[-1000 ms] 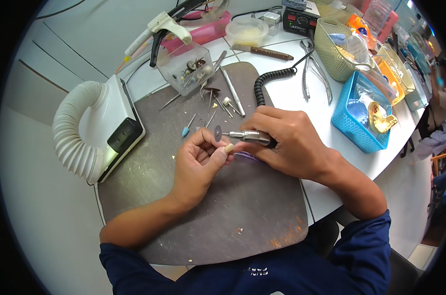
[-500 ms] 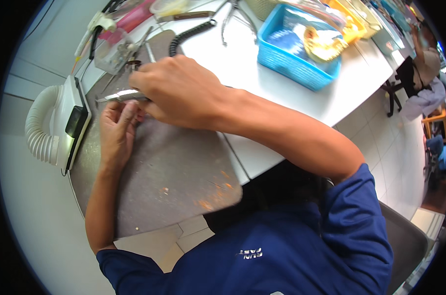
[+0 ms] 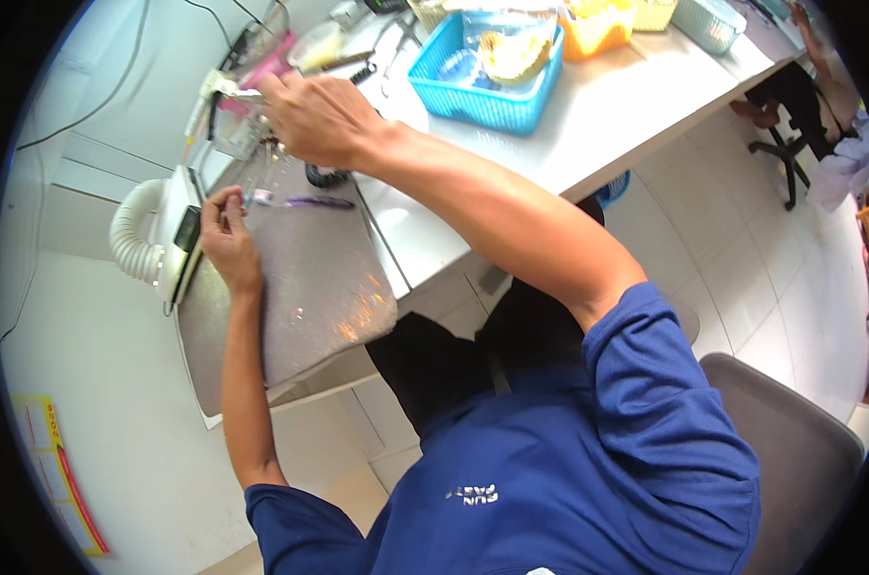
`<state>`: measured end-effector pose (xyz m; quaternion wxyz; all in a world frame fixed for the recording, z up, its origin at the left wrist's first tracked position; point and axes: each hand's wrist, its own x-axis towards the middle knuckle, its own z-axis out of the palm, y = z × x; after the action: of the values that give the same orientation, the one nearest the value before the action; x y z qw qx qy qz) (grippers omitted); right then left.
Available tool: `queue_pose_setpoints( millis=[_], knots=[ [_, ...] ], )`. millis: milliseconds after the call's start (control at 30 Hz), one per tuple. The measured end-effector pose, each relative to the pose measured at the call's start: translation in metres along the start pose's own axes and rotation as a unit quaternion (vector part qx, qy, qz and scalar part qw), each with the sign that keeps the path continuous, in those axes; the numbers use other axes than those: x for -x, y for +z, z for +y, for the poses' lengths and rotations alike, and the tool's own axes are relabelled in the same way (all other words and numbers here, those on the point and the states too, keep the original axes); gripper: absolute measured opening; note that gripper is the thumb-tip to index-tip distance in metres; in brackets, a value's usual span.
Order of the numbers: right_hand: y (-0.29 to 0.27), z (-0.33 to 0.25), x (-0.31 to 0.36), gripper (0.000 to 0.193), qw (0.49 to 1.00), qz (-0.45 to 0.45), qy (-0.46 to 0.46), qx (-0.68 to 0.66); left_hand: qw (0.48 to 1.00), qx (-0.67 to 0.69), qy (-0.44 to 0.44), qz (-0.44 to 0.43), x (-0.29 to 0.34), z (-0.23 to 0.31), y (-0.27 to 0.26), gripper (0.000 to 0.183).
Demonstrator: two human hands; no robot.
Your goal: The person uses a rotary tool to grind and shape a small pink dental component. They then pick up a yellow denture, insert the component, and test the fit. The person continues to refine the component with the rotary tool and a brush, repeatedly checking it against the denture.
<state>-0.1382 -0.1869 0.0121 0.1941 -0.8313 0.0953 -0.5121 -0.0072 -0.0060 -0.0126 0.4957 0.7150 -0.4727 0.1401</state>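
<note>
The hands have just parted: a second ago they met over the mat (image 3: pixel 310 278), and now the right hand (image 3: pixel 315 117) has gone to the far left, above the clutter by the clear box (image 3: pixel 235 139), while the left hand (image 3: pixel 229 240) stays over the mat's left part. Their joint work on the small pale piece therefore looks interrupted, I judge. The piece itself does not show; it may lie among the left fingertips, which are bunched narrowly, but I cannot tell whether they hold it. The right fingers are curled, with a slim pale tip (image 3: pixel 251 96) poking out leftward; blur hides whether that is the hand drill, so I cannot tell what this grip holds

Counted: two hands; one purple stick (image 3: pixel 320 202) lying on the mat, just right of the left fingers; one white box with a hose (image 3: pixel 137 235) at the left; one curly cord (image 3: pixel 326 178), partly hidden behind the right wrist. At the far side stand at least four baskets: one blue basket (image 3: pixel 497 113) with one yellowish mould (image 3: pixel 516 56) inside, one orange basket (image 3: pixel 597 34), one yellow basket (image 3: pixel 656 14) and one grey-green basket (image 3: pixel 709 24)
</note>
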Motion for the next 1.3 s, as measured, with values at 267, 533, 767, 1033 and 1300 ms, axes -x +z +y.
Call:
queue_pose_setpoints(
  millis=[267, 533, 767, 1033, 1300],
  knots=[
    [-0.002, -0.001, 0.006, 0.018, 0.993, -0.002, -0.097, 0.072, 1.000, 0.020, -0.023, -0.004, 0.001, 0.004, -0.006, 0.017],
    [-0.002, -0.005, 0.004, 0.018, 0.994, -0.020, -0.081, 0.065, 0.999, -0.040, 0.012, -0.032, 0.004, 0.017, -0.005, 0.007],
    [-0.006, -0.011, 0.003, 0.019, 0.993, -0.046, -0.082, 0.066, 0.998, -0.026, 0.003, -0.054, 0.003, 0.018, -0.008, 0.007],
    [-0.005, -0.017, 0.007, 0.021, 0.990, -0.070, -0.081, 0.087, 0.994, -0.062, 0.008, -0.093, 0.008, 0.016, -0.009, 0.009],
    [-0.003, -0.018, 0.009, 0.022, 0.990, -0.076, -0.071, 0.095, 0.996, -0.044, 0.029, -0.068, 0.005, 0.021, -0.009, 0.007]
  ],
)
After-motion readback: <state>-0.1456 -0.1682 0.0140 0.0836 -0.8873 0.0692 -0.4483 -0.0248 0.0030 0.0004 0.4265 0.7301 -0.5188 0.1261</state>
